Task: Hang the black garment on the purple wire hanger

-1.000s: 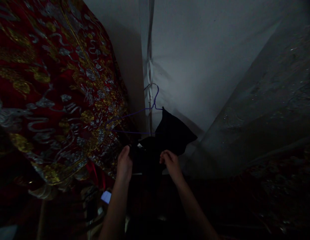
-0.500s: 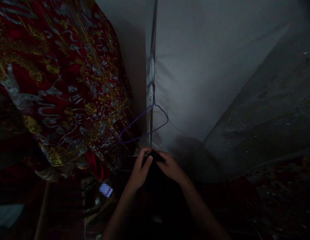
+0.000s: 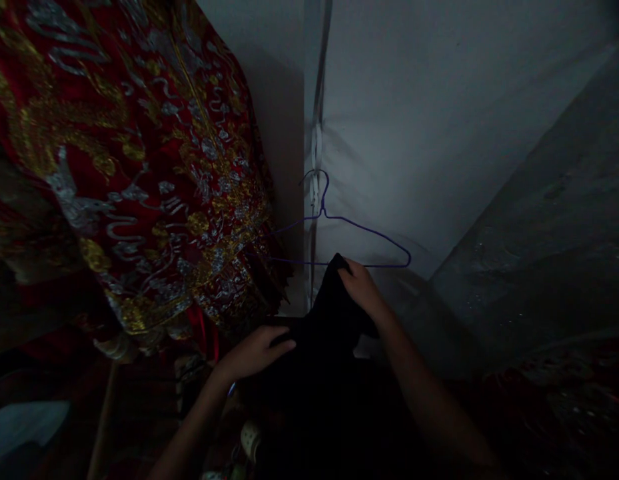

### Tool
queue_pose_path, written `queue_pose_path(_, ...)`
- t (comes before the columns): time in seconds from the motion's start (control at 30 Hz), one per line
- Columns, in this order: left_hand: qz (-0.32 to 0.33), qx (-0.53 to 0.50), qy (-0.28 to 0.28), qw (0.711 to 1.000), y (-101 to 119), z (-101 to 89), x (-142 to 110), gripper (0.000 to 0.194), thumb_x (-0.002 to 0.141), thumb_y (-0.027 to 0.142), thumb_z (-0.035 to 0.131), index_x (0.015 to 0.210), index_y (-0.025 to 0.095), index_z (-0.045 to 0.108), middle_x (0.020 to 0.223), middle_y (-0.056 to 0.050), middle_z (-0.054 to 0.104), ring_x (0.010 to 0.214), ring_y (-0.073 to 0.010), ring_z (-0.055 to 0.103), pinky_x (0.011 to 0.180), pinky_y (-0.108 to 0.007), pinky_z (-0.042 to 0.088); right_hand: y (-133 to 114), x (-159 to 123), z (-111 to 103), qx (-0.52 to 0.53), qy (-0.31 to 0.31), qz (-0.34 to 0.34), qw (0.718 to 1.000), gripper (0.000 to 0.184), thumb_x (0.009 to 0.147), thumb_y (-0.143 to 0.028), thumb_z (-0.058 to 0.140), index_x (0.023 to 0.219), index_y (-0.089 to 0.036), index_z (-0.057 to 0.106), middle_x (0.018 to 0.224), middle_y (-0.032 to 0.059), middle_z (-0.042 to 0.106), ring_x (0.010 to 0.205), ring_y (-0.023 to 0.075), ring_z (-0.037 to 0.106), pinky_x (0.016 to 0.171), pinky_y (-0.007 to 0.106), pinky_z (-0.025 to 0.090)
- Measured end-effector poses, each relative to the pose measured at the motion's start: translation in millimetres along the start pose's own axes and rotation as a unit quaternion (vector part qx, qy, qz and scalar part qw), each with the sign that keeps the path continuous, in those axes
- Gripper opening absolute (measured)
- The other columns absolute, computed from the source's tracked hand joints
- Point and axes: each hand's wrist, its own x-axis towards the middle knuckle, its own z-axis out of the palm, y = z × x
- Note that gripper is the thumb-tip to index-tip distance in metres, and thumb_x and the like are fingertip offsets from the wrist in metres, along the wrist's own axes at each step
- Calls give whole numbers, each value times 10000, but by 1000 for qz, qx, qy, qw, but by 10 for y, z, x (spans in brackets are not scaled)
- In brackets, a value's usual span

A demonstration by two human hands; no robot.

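A dark garment (image 3: 324, 333) hangs bunched between my hands in dim light. My right hand (image 3: 362, 288) is closed on its upper edge, lifted up against the bottom wire of a thin purple wire hanger (image 3: 359, 230). That hanger hangs by its hook from a white chain (image 3: 316, 143) on the pale wall. Lower and to the left, my left hand (image 3: 254, 353) grips the garment's edge, fingers curled over the cloth.
A red robe (image 3: 119, 167) with gold and silver embroidery hangs at the left, close to the hanger. A grey clear-plastic garment cover (image 3: 539, 220) slopes down the right side. Dim clutter and a pale object (image 3: 24, 427) lie low at the left.
The hanger has swung round to face flat and wide. My hands, together half a second ago, have parted: the right rose with the cloth to the hanger's bottom wire, the left dropped lower left.
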Motion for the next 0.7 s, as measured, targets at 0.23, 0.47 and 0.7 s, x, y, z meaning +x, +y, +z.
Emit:
queue_pose_path(0.23, -64, 206, -30, 976, -98, -806, 177, 444, 964, 487, 413, 723, 185, 633, 710, -22, 636, 684, -178, 577, 674, -281, 412, 107, -143, -231, -107, 43, 14, 993, 285, 832, -363, 504, 760, -175, 705, 702, 43, 699, 679, 229, 639, 617, 287, 432)
queue_pose_path(0.47, 85, 262, 156, 949, 321, -1258, 547, 309, 937, 429, 510, 808, 189, 657, 882, -54, 573, 862, -217, 574, 810, -333, 452, -34, -149, -310, -104, 110, 39, 988, 362, 770, -448, 527, 520, -186, 540, 495, -1, 514, 506, 155, 493, 483, 251, 297)
queue_pose_path(0.7, 211, 183, 184, 942, 596, -1182, 938, 235, 966, 287, 481, 1130, 197, 624, 1065, -60, 672, 1003, -195, 632, 940, -323, 474, -110, -348, -24, -9, 26, 12, 1000, 270, 821, -344, 496, 785, -157, 688, 723, 42, 687, 680, 201, 622, 607, 279, 463)
